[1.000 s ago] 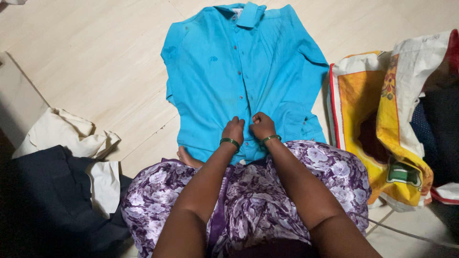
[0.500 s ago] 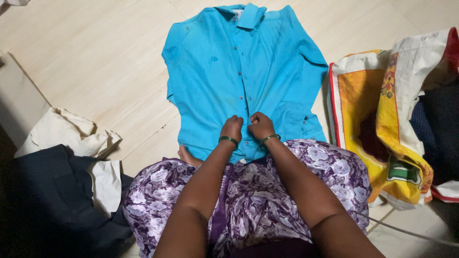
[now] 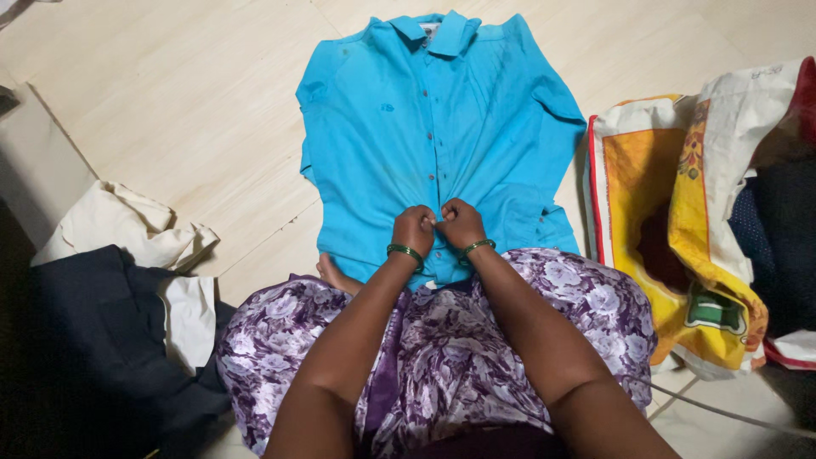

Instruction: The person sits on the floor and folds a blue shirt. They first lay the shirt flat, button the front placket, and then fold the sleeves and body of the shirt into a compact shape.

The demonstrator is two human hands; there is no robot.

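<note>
Shirt (image 3: 442, 136), bright blue with buttons down the front, lies spread flat on the pale floor (image 3: 187, 102), collar at the far end and hem at the near end by the person's lap. Both forearms reach forward side by side over a purple flowered skirt (image 3: 450, 340), each wrist wearing a green bangle. The left hand (image 3: 414, 228) and the right hand (image 3: 461, 223) meet knuckle to knuckle at the lower part of the button strip, both curled into loose fists. Their fingers are pressed together and pinching the cloth of the shirt front, which puckers into small folds between them; whether they hold a button cannot be told. A bare foot (image 3: 333, 274) shows just left of the left wrist. On the near left lie a cream cloth (image 3: 119, 229) and a dark garment (image 3: 93, 340), touching each other. To the right stands a yellow and white sack (image 3: 680, 229), just beside the shirt's edge.
</note>
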